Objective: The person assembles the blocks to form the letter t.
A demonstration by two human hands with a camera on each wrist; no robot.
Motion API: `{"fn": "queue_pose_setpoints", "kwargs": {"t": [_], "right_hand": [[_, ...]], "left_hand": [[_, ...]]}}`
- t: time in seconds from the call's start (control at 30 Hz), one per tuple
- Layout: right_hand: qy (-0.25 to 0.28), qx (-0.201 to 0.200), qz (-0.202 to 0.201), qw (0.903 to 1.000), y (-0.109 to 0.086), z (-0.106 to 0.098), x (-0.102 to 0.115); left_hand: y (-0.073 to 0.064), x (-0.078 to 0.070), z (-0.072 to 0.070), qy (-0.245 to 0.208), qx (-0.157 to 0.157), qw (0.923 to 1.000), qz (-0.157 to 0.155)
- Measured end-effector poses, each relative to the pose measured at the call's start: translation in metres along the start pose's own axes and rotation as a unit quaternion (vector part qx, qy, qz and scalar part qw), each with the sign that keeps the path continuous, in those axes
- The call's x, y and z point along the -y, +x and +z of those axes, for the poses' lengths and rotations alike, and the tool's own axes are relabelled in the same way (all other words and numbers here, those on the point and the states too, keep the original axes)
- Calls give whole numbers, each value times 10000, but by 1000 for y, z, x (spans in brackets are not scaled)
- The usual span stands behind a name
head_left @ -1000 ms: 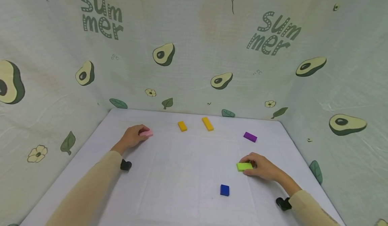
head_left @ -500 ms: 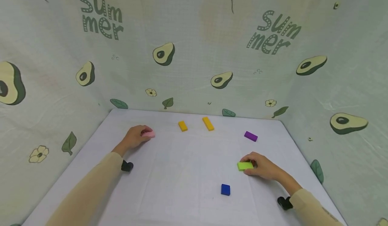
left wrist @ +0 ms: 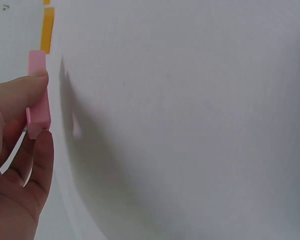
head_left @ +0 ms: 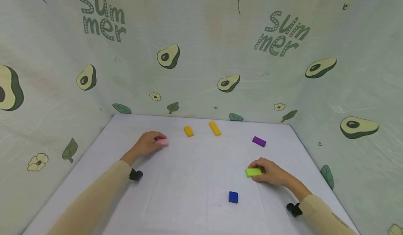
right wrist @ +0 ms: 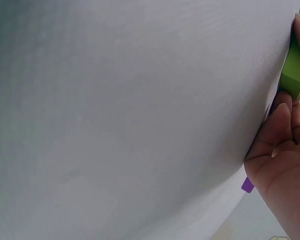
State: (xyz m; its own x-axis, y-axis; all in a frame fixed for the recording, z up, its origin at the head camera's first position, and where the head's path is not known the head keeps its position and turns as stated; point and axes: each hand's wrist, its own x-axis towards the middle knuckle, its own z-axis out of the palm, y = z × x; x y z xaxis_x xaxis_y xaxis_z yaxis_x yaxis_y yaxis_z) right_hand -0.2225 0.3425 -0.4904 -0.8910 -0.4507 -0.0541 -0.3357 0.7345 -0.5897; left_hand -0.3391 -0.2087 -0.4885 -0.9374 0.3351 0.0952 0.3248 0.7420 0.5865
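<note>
At the left of the table my left hand [head_left: 147, 144] grips a pink block [head_left: 162, 142] between thumb and fingers. The left wrist view shows this pink block [left wrist: 38, 107] close up, the thumb across its side and its shadow on the cloth beside it. Toward the front right, my right hand [head_left: 270, 172] pinches a lime green block [head_left: 253, 172] by its right end, low at the cloth. In the right wrist view the green block [right wrist: 293, 70] is partly cut off by the frame edge.
Two yellow blocks, a short one [head_left: 189, 131] and a longer one [head_left: 215, 128], lie near the back edge. A purple block [head_left: 259, 141] is at the back right, a blue block [head_left: 233, 197] at the front. Patterned cloth [head_left: 195, 35] walls the white table [head_left: 189, 179].
My left hand has moved right and slightly nearer with the pink block in its grip. The right hand keeps its place on the green block.
</note>
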Motion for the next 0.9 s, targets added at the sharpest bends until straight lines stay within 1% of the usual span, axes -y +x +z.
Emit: {"fn": "queue_pose_setpoints", "kwargs": {"t": [0.27, 0.67, 0.8, 0.9], "right_hand": [[5, 37, 64, 10000, 0, 1, -1], [-39, 73, 31, 10000, 1, 0, 1], [-15, 75, 13, 10000, 1, -1, 4], [-8, 74, 14, 10000, 1, -1, 5]], "left_hand": [[7, -23, 14, -27, 233, 9995, 230], [15, -52, 35, 23, 365, 9956, 864], [18, -60, 42, 77, 428, 9944, 958], [19, -66, 48, 60, 475, 9942, 966]]}}
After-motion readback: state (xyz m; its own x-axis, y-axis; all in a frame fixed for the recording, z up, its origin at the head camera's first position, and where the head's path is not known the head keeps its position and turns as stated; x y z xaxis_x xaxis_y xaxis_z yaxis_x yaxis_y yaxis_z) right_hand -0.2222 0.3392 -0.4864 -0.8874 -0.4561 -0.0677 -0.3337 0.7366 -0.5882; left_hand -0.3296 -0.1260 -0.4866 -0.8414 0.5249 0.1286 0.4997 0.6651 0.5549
